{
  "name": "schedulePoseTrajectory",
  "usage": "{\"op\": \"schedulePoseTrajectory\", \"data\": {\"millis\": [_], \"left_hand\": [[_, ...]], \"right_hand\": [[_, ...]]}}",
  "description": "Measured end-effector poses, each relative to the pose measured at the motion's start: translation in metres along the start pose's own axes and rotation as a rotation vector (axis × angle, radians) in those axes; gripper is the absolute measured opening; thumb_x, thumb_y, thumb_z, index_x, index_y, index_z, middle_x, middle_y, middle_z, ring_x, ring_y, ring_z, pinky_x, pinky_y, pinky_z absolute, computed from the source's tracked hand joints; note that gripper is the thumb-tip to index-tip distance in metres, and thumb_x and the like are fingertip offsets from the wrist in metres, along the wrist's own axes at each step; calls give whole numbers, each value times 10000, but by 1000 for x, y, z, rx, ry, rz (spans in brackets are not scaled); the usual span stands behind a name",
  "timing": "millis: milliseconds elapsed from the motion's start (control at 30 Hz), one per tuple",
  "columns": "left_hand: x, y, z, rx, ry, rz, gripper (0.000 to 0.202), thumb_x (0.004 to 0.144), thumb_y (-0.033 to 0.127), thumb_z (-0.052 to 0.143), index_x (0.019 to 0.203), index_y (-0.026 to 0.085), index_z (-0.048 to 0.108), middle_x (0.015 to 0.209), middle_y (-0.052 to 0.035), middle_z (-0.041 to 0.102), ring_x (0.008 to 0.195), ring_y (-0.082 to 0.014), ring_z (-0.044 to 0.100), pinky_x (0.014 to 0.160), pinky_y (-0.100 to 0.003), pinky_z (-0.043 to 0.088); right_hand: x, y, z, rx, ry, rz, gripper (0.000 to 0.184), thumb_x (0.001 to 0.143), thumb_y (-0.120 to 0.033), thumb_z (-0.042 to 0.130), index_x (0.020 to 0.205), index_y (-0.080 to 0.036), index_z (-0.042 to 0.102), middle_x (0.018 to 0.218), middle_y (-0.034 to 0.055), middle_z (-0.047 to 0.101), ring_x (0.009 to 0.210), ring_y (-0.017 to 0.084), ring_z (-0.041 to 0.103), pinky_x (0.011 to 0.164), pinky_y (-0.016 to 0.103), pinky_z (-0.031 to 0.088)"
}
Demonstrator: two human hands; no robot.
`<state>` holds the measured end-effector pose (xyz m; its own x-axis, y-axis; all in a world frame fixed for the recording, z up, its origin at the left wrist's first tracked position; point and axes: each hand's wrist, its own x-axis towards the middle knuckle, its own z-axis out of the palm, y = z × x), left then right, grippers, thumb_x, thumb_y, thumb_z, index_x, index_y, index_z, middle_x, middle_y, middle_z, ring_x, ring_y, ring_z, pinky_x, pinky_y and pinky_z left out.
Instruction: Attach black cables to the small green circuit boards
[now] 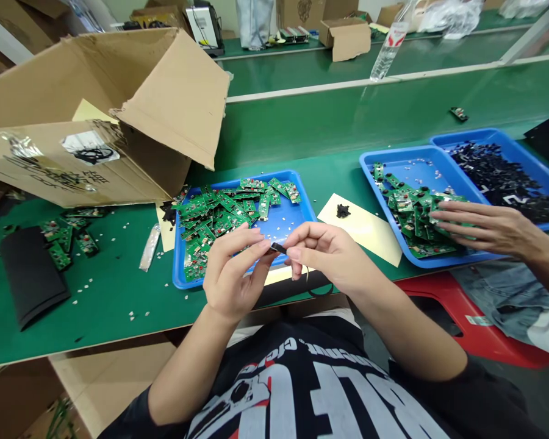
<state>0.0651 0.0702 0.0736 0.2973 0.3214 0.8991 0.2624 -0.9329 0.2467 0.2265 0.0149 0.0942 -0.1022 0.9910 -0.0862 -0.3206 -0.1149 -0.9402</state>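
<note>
left hand [231, 273] and right hand [332, 253] are facing each other, fingers bending, both narrowly pinching a small black piece [279, 247] near the blue tray [281, 214].

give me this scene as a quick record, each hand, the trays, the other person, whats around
left hand: fingertips on one end of a small black piece
right hand: fingertips pinching its other end
front tray: blue, holds green boards
middle tray: blue, boards inside
right tray: blue, black parts inside
co-worker's hand: at the middle tray's boards
between front and middle trays: yellow paper with a black clump
left side: open carton, loose boards, black sheet
</note>
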Motion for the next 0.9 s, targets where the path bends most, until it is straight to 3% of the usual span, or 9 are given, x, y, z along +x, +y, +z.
{"op": "schedulePoseTrajectory", "data": {"millis": [267,500,667,800,900], "left_hand": [[0,-4,-3,-103,-68,-19,344,743,88,695,1033,227,574,938,-17,630,858,-152,651,843,-396,599],[1,-2,-3,-141,-63,-36,327,752,93,699,1031,210,575,929,-11,631,858,-143,655,837,-389,600],[-4,0,0,-175,-63,-155,401,744,114,722,1094,243,574,961,-13,653,900,-158,662,851,-374,585],[-7,5,1,-223,-189,-320,479,808,190,670,1256,238,511,1065,-71,664,963,-184,652,839,-339,569],[-5,12,0,-249,-260,-386,417,842,177,619,1249,226,543,1080,-68,677,950,-160,648,839,-291,555]], "right_hand": [[5,-5,-8,22,-83,44,64,722,-173,683,714,-166,619,526,-56,623,480,66,589,524,198,496],[1,-8,-5,-162,-65,-50,62,759,-209,667,786,-158,645,580,-33,637,547,75,607,525,189,482],[-2,1,1,-399,50,-288,55,811,-221,615,786,-175,630,667,-22,655,619,86,615,576,203,495],[-1,7,2,-645,176,-538,79,841,-190,568,788,-194,625,735,-17,675,687,97,621,640,219,500],[1,7,0,-759,183,-631,97,859,-178,551,795,-189,623,777,-8,692,724,98,632,669,215,498]]}}
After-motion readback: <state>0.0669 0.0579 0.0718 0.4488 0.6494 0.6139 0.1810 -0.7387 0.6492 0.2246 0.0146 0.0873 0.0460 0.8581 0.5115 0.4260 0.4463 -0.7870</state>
